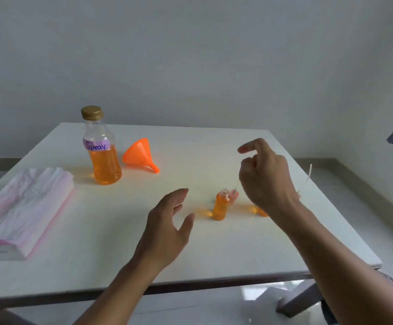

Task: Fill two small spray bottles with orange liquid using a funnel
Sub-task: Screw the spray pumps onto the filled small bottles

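A small clear spray bottle full of orange liquid stands uncapped near the middle of the white table. A second small orange bottle is mostly hidden behind my right wrist. A pinkish spray cap with a thin tube lies just behind the first bottle. Another white tube sticks up to the right of my right hand. My left hand hovers open to the left of the first bottle. My right hand hangs above the bottles, fingers loosely curled, gripping nothing that I can see.
A large capped bottle labelled "Spray", half full of orange liquid, stands at the back left. An orange funnel lies on its side beside it. A folded pink plastic bag lies at the left edge. The table's front edge is close to me.
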Demonstrator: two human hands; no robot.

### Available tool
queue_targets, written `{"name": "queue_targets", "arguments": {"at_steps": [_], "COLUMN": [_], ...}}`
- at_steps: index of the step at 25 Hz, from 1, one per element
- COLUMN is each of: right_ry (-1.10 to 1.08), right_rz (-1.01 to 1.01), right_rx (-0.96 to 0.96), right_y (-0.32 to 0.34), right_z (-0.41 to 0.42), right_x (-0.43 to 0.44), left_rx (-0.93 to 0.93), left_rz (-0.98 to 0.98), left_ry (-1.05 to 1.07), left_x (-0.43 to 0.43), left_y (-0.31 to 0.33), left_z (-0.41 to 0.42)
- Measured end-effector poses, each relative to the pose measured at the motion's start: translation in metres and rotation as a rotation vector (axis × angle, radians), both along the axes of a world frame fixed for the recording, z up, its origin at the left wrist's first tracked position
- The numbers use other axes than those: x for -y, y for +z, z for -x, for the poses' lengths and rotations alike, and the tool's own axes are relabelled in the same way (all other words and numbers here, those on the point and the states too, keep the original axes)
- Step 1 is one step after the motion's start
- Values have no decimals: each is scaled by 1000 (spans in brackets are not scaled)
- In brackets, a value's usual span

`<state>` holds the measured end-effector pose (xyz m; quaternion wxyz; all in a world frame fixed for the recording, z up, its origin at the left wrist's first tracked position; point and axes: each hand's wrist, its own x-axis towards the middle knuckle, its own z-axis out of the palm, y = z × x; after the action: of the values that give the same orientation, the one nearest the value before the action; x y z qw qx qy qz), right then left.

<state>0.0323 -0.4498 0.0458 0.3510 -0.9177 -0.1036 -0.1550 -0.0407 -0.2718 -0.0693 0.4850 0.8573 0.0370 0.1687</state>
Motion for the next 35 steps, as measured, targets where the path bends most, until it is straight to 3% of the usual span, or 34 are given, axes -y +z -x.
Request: {"name": "queue_targets", "arguments": {"at_steps": [3, 8, 12, 16, 20, 23, 29, 35], "right_ry": [-54, 18, -43, 43, 105, 173, 273, 298], "right_rz": [25, 112, 55, 20, -208, -249, 2, 59], "right_rx": [-42, -297, -242, -190, -227, -121, 175, 286], "right_y": [-32, -94, -109, -112, -94, -73, -66, -64], "right_z": [10, -2, -22, -31, -23, -12, -9, -8], "right_x": [25, 36, 25, 9, 4, 4, 14, 18], "left_rx": [-68, -46, -33, -36, -14, -2, -12, -18], "left_rz": [0, -47, -46, 0, 35, 32, -21, -103], "left_ry": [-66, -72, -94, -96, -29, 1, 33, 70], "left_x": [27, 44, 42, 37, 18, 2, -13, -18], "left_y": [-11, -19, -25, -19, -8, -2, -4, -7], "left_z": [-19, -47, -53, -49, -42, -36, -27, -27]}}
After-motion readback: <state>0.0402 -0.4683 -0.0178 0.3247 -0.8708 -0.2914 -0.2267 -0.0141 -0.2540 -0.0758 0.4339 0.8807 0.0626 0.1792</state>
